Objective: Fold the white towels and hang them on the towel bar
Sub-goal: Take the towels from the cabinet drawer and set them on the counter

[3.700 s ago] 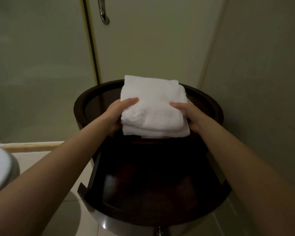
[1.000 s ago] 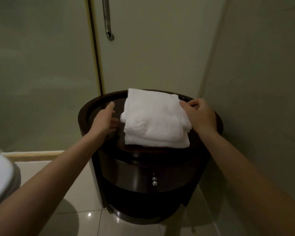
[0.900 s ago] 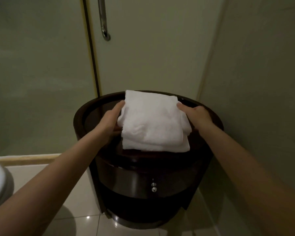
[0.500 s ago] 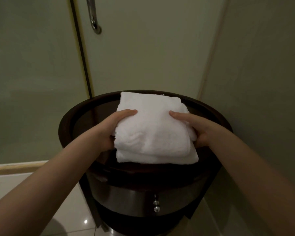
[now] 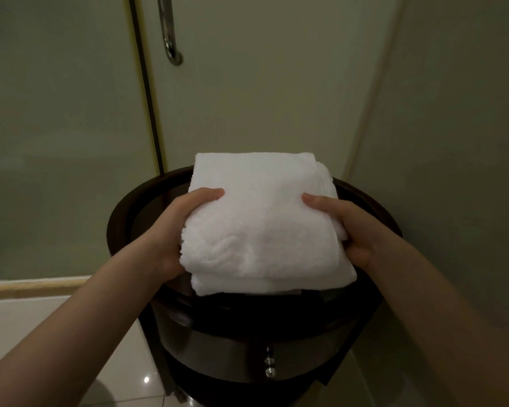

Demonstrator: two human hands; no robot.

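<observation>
Your left hand [image 5: 171,236] and right hand [image 5: 347,227] grip a plush, folded white towel stack [image 5: 262,224] over a round dark stand [image 5: 118,224]; 1 second ago the left hung free.

Fluffy terry-cloth towels [image 5: 262,227], glossy dark wooden cabinet [image 5: 247,356], shiny metal handle [image 5: 169,30]

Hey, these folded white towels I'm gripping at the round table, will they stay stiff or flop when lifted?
Probably floppy: the folded towels bulge softly round the left hand and right hand, so supporting both sides seems wise. Likely light for their bulk; the pile looks fluffy. The lower layer sticks out and might slip free.
</observation>
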